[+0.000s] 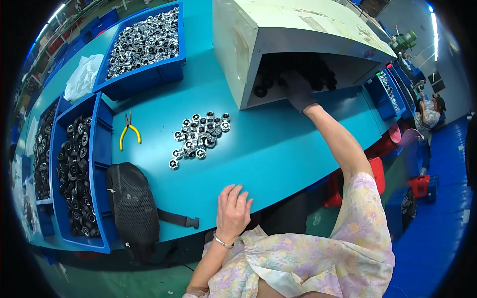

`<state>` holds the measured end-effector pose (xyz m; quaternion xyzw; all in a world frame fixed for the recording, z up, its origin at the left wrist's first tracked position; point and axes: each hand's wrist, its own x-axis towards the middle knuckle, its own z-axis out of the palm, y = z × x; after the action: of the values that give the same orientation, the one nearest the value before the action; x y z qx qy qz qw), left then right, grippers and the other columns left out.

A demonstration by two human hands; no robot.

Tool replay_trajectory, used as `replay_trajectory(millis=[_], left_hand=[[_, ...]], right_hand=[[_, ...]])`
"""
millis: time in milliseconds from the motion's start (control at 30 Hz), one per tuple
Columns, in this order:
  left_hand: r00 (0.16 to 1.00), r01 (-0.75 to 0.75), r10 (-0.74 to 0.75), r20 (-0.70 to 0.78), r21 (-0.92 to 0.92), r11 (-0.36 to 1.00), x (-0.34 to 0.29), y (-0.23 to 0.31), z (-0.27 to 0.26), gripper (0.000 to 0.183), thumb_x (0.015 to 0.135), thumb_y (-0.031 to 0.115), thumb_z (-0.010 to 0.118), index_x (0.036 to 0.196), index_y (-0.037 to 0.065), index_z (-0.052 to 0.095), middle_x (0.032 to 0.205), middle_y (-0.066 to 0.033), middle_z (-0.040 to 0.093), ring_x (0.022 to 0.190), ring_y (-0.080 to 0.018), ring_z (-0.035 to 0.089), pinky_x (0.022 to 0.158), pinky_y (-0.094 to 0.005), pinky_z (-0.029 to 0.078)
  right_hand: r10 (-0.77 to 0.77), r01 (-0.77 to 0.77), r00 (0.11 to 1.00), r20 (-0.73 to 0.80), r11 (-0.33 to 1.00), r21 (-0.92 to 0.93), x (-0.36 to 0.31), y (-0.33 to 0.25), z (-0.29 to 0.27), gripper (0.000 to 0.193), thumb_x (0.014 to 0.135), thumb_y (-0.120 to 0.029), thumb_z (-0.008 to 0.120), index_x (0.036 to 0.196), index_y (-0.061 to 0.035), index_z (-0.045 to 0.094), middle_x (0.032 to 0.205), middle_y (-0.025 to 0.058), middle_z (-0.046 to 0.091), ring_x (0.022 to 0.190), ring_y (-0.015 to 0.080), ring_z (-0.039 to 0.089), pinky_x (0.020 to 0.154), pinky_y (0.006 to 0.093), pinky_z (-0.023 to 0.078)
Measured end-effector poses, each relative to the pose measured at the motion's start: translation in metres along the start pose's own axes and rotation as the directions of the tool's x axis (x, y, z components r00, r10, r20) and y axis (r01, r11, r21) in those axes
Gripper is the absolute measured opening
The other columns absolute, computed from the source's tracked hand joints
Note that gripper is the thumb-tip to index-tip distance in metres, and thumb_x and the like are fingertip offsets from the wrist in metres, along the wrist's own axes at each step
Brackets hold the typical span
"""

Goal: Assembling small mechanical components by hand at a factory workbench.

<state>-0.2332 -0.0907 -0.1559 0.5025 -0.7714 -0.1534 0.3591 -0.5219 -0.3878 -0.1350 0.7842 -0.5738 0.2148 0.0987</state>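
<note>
My right hand (298, 91), in a dark grey glove, reaches into the open front of a white metal box (233, 59) on the table. Black rubber wheels (261, 91) lie in the box around it. Its fingers are lost in the shadow among them, so I cannot see what they grip. My bare left hand (232, 211), with a silver bracelet on the wrist, rests at the table's near edge, fingers stretched out and nothing in them. Farther up the table lies a loose pile of shiny chrome wheel hubs (198, 134).
Left of the pile are yellow-handled pliers (130, 131) and a black mesh waist bag (134, 203). A blue bin (102, 164) of black wheels stands beside them. Another blue bin (171, 72) holds chrome hubs. A person (428, 113) sits at the far right.
</note>
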Motion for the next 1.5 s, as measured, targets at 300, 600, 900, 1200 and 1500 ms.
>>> replay_trajectory(millis=[300,600,900,1200,1500], left_hand=[[1.000,0.011,-0.012,-0.028,-0.045,0.999,0.000,0.002,0.000,0.028,0.071,0.003,0.075,0.095,0.002,0.061,0.109,-0.0140,0.059,0.105,-0.0362,0.054,0.088,-0.0437,0.046],[0.971,0.109,-0.184,-0.156,-0.394,0.913,0.001,0.005,-0.010,0.049,0.089,0.020,0.064,0.128,-0.003,0.045,0.125,-0.0215,0.051,0.109,-0.0386,0.050,0.089,-0.0419,0.045],[0.801,0.228,-0.481,-0.358,-0.560,0.797,-0.024,0.016,-0.017,0.033,0.101,0.022,0.046,0.079,-0.001,0.057,0.067,-0.0097,0.056,0.056,-0.0191,0.054,0.053,-0.0315,0.043],[0.782,0.194,-0.614,-0.106,-0.895,0.401,-0.058,0.010,-0.038,0.042,0.102,0.027,0.046,0.067,0.005,0.043,0.052,0.0011,0.044,0.045,-0.0045,0.039,0.041,-0.0217,0.029],[0.798,0.190,-0.588,0.136,-0.981,0.031,-0.059,-0.001,-0.069,0.029,0.103,0.034,0.035,0.106,0.006,0.041,0.078,-0.0061,0.052,0.062,-0.0097,0.047,0.052,-0.0216,0.036]], right_hand=[[0.111,-0.083,0.989,-0.099,0.964,0.252,-0.004,-0.009,-0.018,0.021,0.088,-0.016,0.057,0.104,-0.0049,0.065,0.098,0.0170,0.064,0.090,0.0327,0.061,0.079,0.0399,0.050],[0.150,-0.748,0.649,0.746,-0.053,0.661,-0.125,-0.170,-0.107,0.018,0.087,-0.017,0.062,0.094,-0.0006,0.059,0.081,0.0061,0.062,0.061,0.0098,0.059,0.054,0.0247,0.049],[-0.216,-0.863,0.504,0.836,-0.091,0.497,-0.209,-0.249,-0.111,0.019,0.089,-0.019,0.063,0.092,-0.0003,0.062,0.077,0.0037,0.062,0.064,0.0081,0.058,0.058,0.0233,0.047],[-0.116,-0.111,0.956,0.269,0.705,0.700,-0.124,-0.258,-0.058,0.022,0.084,-0.012,0.066,0.105,-0.0042,0.064,0.089,0.0128,0.064,0.076,0.0264,0.063,0.067,0.0363,0.050],[-0.136,-0.001,0.940,0.313,0.916,0.400,-0.099,-0.278,-0.020,0.023,0.084,-0.017,0.066,0.103,-0.0067,0.061,0.097,0.0153,0.061,0.082,0.0329,0.062,0.070,0.0423,0.048]])
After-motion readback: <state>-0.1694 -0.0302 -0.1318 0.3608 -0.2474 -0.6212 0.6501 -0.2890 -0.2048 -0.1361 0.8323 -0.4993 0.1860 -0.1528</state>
